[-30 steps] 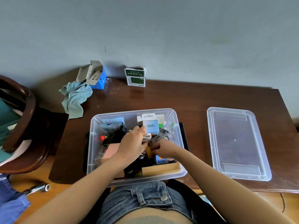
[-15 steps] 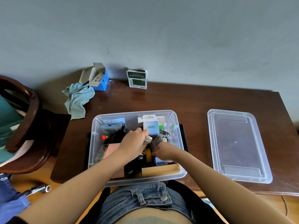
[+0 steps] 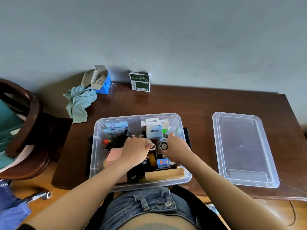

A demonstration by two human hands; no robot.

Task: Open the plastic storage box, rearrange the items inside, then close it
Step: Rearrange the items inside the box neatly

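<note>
The clear plastic storage box (image 3: 137, 116) stands open at the table's near edge, full of small items. Its clear lid (image 3: 242, 150) lies flat on the table to the right. My left hand (image 3: 134, 150) is inside the box at its middle, fingers curled round a small silver-white ring-shaped item (image 3: 152, 146). My right hand (image 3: 178, 148) is also inside, fingers stretched toward the back right corner beside a white and blue Q88 box (image 3: 154, 130). Between my hands sits a small round fan (image 3: 163, 146). A wooden block (image 3: 164, 174) lies along the near wall.
In the box are also blue packets (image 3: 116, 128), a pink block (image 3: 114, 154), a brown tape roll (image 3: 152, 159) and a blue card pack (image 3: 163, 163). At the table's back stand a blue carton (image 3: 103, 82), a green box (image 3: 140, 82) and a cloth (image 3: 79, 102). A wooden chair (image 3: 25, 127) stands left.
My right hand has moved from the box's middle toward its back right corner, fingers now stretched out. My left hand has stayed near the middle.
</note>
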